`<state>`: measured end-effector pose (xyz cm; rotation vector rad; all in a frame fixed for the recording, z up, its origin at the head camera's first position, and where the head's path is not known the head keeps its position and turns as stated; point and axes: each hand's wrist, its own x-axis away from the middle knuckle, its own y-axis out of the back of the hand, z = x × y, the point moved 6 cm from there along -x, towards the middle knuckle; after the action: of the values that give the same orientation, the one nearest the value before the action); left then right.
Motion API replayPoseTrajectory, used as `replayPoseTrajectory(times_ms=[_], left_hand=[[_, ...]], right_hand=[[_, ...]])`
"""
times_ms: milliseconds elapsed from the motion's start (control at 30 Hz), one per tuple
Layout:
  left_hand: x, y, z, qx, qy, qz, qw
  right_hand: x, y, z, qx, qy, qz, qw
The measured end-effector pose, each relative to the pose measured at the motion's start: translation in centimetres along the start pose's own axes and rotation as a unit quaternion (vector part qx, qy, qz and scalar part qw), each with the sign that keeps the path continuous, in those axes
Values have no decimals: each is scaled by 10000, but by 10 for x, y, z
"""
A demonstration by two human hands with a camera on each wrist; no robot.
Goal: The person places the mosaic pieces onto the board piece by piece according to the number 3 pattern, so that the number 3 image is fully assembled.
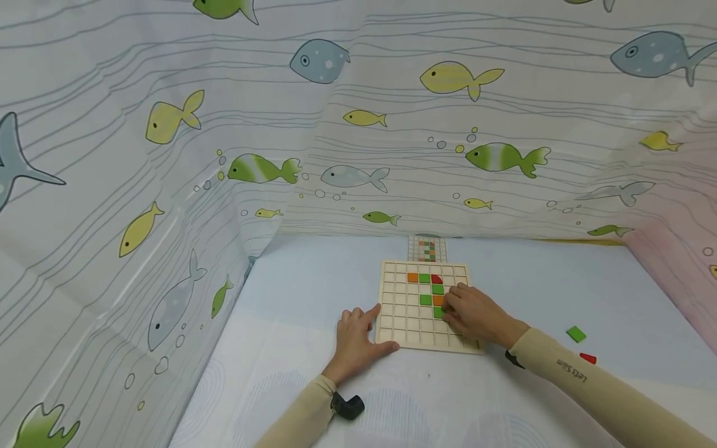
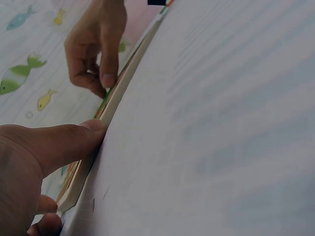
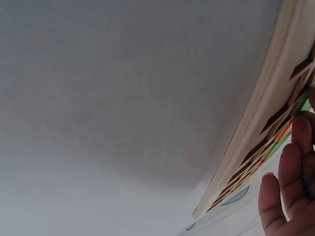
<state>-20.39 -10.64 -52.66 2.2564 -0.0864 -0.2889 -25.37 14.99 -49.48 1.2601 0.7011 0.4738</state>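
A wooden grid board (image 1: 400,317) lies flat on the table, with several coloured tiles set in its squares: an orange tile (image 1: 412,277), a red tile with a rounded corner (image 1: 437,279) and some green ones. My left hand (image 1: 356,343) rests at the board's near-left corner, thumb along the front edge and fingers at the left side. Over the right part of the board, my right hand (image 1: 476,314) pinches a green tile (image 1: 439,312) down at the grid. Its fingers (image 3: 290,172) partly cover that tile in the right wrist view.
Behind the board stands a small pattern card (image 1: 427,256) with a similar coloured grid. To the right, near the right forearm, lie a loose green tile (image 1: 576,334) and a red piece (image 1: 587,358). A fish-patterned curtain (image 1: 392,143) surrounds the table.
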Motion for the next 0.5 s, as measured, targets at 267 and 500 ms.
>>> replayPoseTrajectory(times_ms=[267, 500], left_hand=[[1, 1, -1, -49, -7, -13, 10000], [1, 1, 0, -29, -66, -42, 10000]], right_hand=[[-3, 2, -8, -1019, -596, 277, 9926], [-3, 4, -12, -1256, -550, 165, 9904]])
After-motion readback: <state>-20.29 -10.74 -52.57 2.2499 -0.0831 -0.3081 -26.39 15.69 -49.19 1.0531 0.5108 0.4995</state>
